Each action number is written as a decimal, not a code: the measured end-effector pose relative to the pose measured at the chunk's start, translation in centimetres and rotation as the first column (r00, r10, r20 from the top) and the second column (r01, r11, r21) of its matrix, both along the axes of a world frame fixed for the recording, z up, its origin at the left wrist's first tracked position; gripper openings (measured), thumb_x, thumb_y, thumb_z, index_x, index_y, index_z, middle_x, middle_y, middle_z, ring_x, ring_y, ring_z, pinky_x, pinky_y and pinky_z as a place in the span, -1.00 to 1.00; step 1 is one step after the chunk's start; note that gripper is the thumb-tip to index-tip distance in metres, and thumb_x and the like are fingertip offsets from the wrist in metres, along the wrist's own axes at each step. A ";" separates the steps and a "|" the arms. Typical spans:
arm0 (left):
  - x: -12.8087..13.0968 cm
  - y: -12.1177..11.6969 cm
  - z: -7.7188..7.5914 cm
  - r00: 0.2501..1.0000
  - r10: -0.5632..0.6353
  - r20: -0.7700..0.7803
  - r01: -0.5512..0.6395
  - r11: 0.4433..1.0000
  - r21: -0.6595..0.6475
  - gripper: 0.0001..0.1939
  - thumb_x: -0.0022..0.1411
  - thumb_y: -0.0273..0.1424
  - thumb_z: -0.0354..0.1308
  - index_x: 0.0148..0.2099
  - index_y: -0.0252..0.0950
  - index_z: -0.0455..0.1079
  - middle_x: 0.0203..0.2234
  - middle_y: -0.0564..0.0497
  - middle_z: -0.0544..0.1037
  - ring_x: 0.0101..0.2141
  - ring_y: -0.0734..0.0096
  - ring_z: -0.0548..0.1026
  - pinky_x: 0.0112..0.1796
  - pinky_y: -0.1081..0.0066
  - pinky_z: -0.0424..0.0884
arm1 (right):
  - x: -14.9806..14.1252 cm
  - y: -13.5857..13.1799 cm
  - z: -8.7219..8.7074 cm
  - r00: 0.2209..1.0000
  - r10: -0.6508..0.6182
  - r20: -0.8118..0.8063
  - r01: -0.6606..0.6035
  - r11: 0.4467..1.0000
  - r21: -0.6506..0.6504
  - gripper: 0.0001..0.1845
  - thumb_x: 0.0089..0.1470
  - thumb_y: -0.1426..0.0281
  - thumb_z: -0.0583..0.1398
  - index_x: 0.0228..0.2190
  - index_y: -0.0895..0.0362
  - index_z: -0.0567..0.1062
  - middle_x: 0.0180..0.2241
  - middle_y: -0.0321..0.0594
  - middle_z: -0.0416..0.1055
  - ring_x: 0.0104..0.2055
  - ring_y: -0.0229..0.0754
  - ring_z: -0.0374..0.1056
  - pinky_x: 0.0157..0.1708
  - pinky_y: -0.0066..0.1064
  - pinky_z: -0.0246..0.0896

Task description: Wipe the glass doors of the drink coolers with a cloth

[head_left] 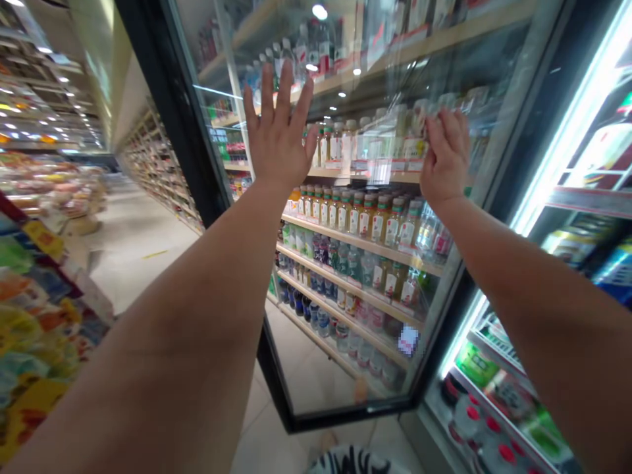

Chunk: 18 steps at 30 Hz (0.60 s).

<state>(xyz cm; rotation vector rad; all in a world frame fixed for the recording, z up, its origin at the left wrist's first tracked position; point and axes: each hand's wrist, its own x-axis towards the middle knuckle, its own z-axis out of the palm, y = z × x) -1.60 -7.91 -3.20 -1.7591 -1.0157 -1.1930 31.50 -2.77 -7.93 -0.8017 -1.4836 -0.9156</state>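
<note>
Head view, single frame. Two hands are in view, both the person's own and both raised at one black-framed glass door [316,368] of a refrigerated drinks cabinet. The left hand [279,135] is open wide, five fingers spread, palm toward the glass, and holds nothing; contact with the pane cannot be confirmed. The right hand [446,158] is at the pane near the door's right edge, fingers [447,125] bent in a narrow curl. No held object is visible, and whether it grips anything cannot be determined.

Behind the glass, at least five wooden-toned shelves [360,240] carry plastic drink bottles [365,217], too many to count; the lowest rows are reflected and unclear. One lit vertical light strip [557,145] runs to the right of the door. One aisle of shelving [158,171] stands at left, beyond a tiled floor [133,243]. One stand of colourful packaged goods [34,342] occupies the lower left. One striped object [355,462] shows at the bottom edge.
</note>
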 end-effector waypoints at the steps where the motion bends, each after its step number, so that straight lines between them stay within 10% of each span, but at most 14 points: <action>1: 0.0 0.0 0.0 1.000 0.005 0.001 -0.005 1.000 0.001 -0.31 0.42 -0.07 -0.15 0.51 0.00 -0.13 0.40 0.55 -0.40 0.41 0.42 -0.52 0.37 0.16 -0.67 | 0.2 0.1 -0.5 1.000 -0.004 -0.024 0.004 1.000 0.003 -0.42 0.30 0.39 -0.07 0.30 -0.03 0.27 0.38 -0.37 0.10 0.48 -0.03 -0.16 0.46 0.09 -0.22; 18: 0.3 0.1 0.2 0.999 0.011 0.033 -0.011 1.000 -0.007 -0.29 0.39 0.04 -0.12 0.50 0.06 -0.09 0.41 0.52 -0.31 0.38 0.51 -0.58 0.35 0.25 -0.69 | 5.6 0.2 -3.7 0.986 -0.030 -0.166 0.023 0.999 -0.045 -0.41 0.25 0.41 -0.07 0.26 0.07 0.37 0.33 -0.20 0.22 0.42 -0.01 -0.01 0.42 -0.04 -0.13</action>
